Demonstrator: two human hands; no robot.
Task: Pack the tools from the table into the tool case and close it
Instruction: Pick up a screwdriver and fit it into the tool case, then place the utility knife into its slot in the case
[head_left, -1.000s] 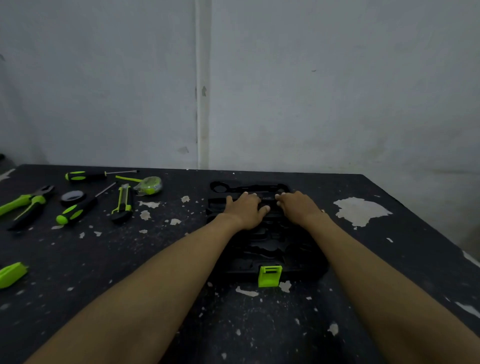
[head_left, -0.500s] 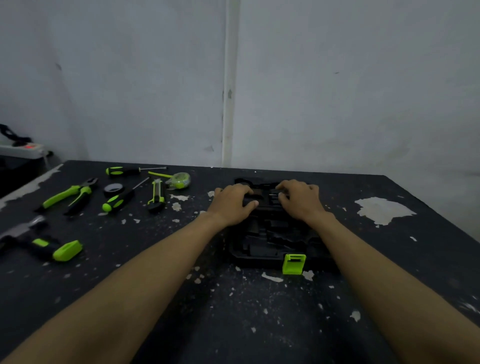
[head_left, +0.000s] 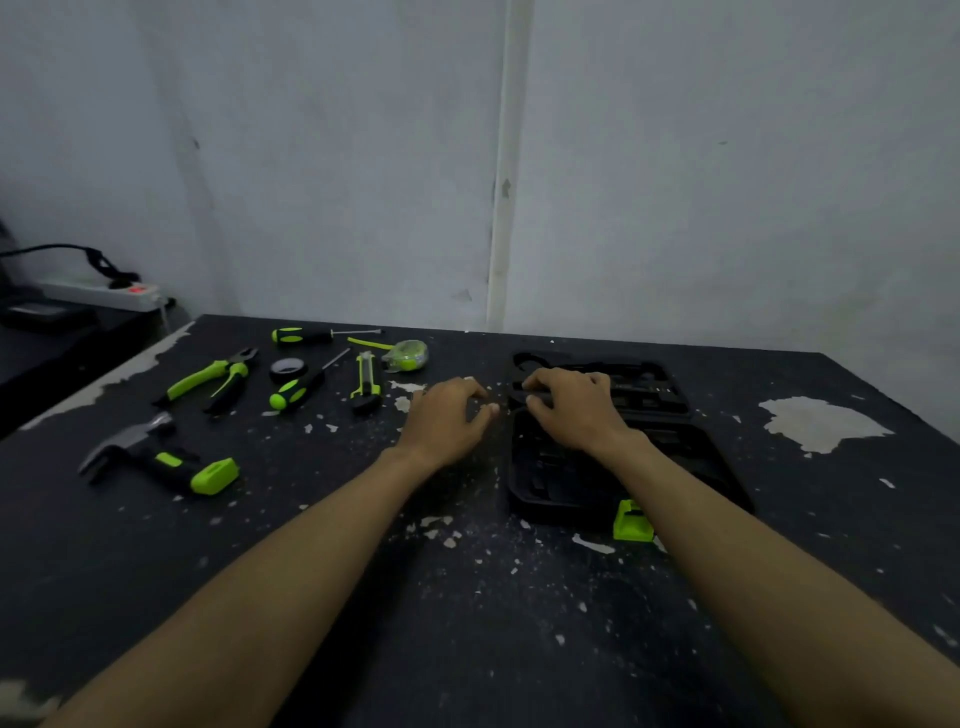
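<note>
The black tool case (head_left: 675, 452) lies open and flat on the table, its green latch (head_left: 632, 521) at the near edge. My right hand (head_left: 571, 410) lies on the case near its hinge, fingers and thumb curled round a ridge at the left side. My left hand (head_left: 447, 421) hovers just left of the case, fingers loosely curled and holding nothing. To the left lie a hammer (head_left: 156, 457), pliers (head_left: 213, 378), a tape roll (head_left: 287, 369), two screwdrivers (head_left: 301, 335) (head_left: 298, 392), a utility knife (head_left: 366, 382) and a tape measure (head_left: 408, 356).
The dark table (head_left: 467, 623) is flecked with peeled paint and backs onto a pale wall. A white power strip (head_left: 104, 293) with a cable sits on a lower surface beyond the table's left edge.
My left hand has come off the case and moved left over the table. The right hand stays on the case. My view has swung left, bringing the hammer and the power strip into sight.
</note>
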